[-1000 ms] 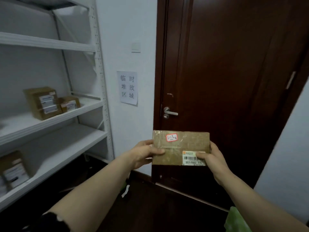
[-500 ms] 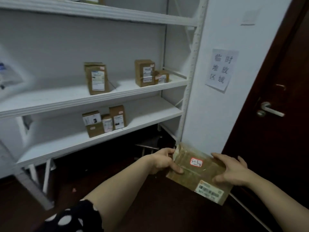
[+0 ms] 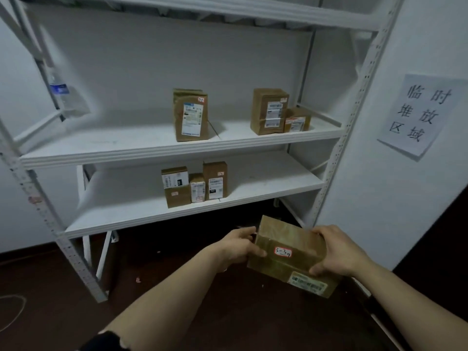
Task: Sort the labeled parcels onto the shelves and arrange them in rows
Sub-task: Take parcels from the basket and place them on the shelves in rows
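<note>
Five parcels (image 3: 191, 117) on shelves (image 3: 152, 153) beyond held parcel (image 3: 288, 254)

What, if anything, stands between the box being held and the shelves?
Nothing visible. Only open air lies between the parcel and the lower shelf, which has bare board right of its three boxes.

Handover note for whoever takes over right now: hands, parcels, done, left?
Left hand grips the held parcel at its left end, right hand at its right end; it is off the shelves, low in front of them, handwritten tag reading roughly 3-3-9.
Middle shelf: central parcel upright, another apparently behind it; right-end pair side by side.
Lower shelf: row of three parcels, upright, close together.
Done: those are shelved. Left: place the held parcel and line it up in a row.
</note>
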The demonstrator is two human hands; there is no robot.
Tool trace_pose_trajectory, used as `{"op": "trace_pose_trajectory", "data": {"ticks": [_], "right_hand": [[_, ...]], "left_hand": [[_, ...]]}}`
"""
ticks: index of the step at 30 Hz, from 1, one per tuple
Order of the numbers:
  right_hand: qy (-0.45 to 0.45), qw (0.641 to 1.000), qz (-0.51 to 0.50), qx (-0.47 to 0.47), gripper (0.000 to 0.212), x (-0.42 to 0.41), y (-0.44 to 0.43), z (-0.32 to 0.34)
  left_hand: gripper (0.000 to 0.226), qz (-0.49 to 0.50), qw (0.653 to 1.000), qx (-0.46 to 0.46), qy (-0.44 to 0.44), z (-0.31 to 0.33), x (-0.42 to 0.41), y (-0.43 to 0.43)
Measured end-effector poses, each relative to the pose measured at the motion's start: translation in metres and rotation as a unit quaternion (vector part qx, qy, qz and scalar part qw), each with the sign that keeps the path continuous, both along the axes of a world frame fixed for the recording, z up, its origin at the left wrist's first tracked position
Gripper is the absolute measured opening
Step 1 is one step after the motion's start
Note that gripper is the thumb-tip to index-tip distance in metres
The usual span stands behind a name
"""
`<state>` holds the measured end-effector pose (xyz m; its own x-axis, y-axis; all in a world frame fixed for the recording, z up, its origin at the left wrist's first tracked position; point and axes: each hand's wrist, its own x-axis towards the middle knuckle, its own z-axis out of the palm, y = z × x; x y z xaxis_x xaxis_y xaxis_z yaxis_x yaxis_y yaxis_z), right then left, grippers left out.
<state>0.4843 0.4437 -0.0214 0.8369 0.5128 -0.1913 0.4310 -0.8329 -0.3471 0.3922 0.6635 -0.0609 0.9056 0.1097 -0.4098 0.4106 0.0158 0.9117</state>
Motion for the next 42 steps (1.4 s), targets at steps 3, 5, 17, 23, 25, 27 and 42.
{"op": "trace_pose_trajectory", "data": {"ticks": [3,5,17,23,25,27,42], "right_hand": [[-0.015,1.000,-0.009,0.000,0.098,0.035,0.026,-0.009],[-0.013,1.000,-0.016,-0.011,0.099,0.057,0.037,-0.014],[-0.018,0.998,0.026,-0.047,0.101,0.199,0.086,-0.042],[-0.048,0.993,0.090,-0.057,0.098,0.323,0.113,-0.064],[-0.047,0.991,0.112,-0.057,0.097,0.364,0.121,-0.072],[-0.037,0.989,0.130,-0.055,0.097,0.397,0.132,-0.080],[0.005,0.984,0.177,-0.019,0.092,0.520,0.265,-0.176]], "left_hand": [[0.056,0.018,1.000,-0.020,-0.011,-0.005,0.036,0.020],[0.045,0.023,0.999,-0.032,-0.002,-0.005,0.058,0.029],[0.038,0.073,0.996,-0.029,0.031,-0.020,0.186,0.068],[0.049,0.139,0.989,-0.008,0.044,-0.037,0.281,0.071],[0.051,0.170,0.984,0.001,0.057,-0.044,0.311,0.069],[0.056,0.184,0.980,0.010,0.069,-0.049,0.336,0.068],[0.064,0.173,0.903,0.336,0.206,-0.142,0.408,0.159]]}}
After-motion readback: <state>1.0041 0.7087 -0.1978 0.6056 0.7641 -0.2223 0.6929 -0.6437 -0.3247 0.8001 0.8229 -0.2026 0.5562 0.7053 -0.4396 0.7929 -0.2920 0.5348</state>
